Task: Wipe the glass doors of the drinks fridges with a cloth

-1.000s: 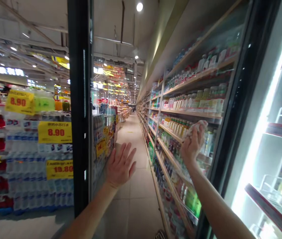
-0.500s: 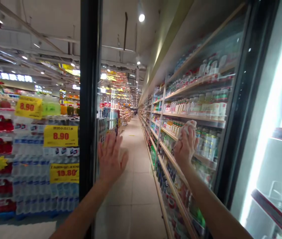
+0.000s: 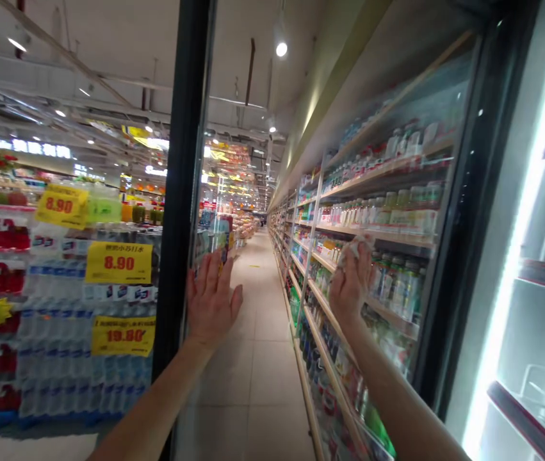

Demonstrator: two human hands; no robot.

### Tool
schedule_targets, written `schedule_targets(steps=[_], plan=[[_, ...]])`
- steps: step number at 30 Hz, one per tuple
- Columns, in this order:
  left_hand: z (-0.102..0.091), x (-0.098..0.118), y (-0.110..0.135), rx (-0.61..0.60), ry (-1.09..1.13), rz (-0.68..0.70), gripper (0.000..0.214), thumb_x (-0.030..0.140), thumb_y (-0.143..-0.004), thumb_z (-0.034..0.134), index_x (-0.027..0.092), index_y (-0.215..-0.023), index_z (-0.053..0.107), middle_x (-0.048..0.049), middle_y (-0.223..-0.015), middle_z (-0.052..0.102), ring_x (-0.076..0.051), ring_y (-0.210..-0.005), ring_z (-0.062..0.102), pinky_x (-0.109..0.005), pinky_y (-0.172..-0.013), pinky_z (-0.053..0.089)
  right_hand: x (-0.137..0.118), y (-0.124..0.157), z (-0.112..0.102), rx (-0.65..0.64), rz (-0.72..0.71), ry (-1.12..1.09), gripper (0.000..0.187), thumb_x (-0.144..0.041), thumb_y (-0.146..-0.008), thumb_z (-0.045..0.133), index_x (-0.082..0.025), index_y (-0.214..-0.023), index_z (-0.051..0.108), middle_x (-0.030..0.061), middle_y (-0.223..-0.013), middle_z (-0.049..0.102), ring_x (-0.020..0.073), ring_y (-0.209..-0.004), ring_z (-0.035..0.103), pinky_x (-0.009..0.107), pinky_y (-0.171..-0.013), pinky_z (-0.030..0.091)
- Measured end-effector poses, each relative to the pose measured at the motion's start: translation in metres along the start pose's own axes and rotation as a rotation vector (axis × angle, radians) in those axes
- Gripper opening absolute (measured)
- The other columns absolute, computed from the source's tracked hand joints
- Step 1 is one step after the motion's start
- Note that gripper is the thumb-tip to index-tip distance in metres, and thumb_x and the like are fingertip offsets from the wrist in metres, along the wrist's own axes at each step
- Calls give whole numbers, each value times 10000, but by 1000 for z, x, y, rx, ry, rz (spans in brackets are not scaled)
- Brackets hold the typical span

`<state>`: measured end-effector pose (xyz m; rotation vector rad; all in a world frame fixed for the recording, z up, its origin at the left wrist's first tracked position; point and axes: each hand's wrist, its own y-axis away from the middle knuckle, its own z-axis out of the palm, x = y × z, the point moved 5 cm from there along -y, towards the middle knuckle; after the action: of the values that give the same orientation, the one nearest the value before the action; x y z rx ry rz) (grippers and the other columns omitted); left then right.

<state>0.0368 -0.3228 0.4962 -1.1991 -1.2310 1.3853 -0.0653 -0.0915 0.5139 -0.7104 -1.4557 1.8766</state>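
Observation:
My left hand (image 3: 211,301) lies flat with fingers spread against the glass of an open cooler door, next to its black frame (image 3: 183,211). My right hand (image 3: 350,282) is closed round a crumpled white cloth (image 3: 355,246) and presses it on the glass of the neighbouring cooler door (image 3: 397,211). Behind that glass stand shelves of bottled drinks (image 3: 399,278).
A lit open cooler with shelves (image 3: 536,275) is at the right. Stacked packs of bottled water with yellow price signs (image 3: 117,262) stand at the left. A long tiled aisle (image 3: 257,346) runs ahead between the shelving.
Both hands have shifted left across the glass. The right hand with the cloth has moved left and slightly down; the door frame has swung rightward in the view.

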Motion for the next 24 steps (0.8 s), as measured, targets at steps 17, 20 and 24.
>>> schedule_targets(steps=[17, 20, 24], plan=[[1, 41, -64, -1, 91, 73, 470, 318, -859, 500, 197, -1309, 445, -125, -1432, 387, -261, -1368, 278, -480, -1119, 154, -2, -9, 8, -125, -308, -51, 533, -183, -834, 413, -255, -1362, 403, 74, -1381, 457, 232, -1342, 324, 470, -1114, 186], [6, 49, -75, 2, 70, 59, 519, 352, -865, 489, 203, -1354, 398, -126, -1458, 338, -273, -1377, 250, -491, -1121, 127, 29, -21, 0, -145, -312, -5, 517, -204, -839, 406, -264, -1352, 413, 66, -1384, 453, 220, -1328, 347, 480, -1115, 169], [6, 50, -73, -2, 66, 53, 541, 364, -862, 490, 214, -1370, 382, -119, -1466, 321, -271, -1379, 246, -488, -1127, 117, 120, -62, -20, 1, 124, 120, 489, -217, -848, 341, -165, -1320, 460, 154, -1407, 403, 270, -1312, 364, 529, -1028, 297]])
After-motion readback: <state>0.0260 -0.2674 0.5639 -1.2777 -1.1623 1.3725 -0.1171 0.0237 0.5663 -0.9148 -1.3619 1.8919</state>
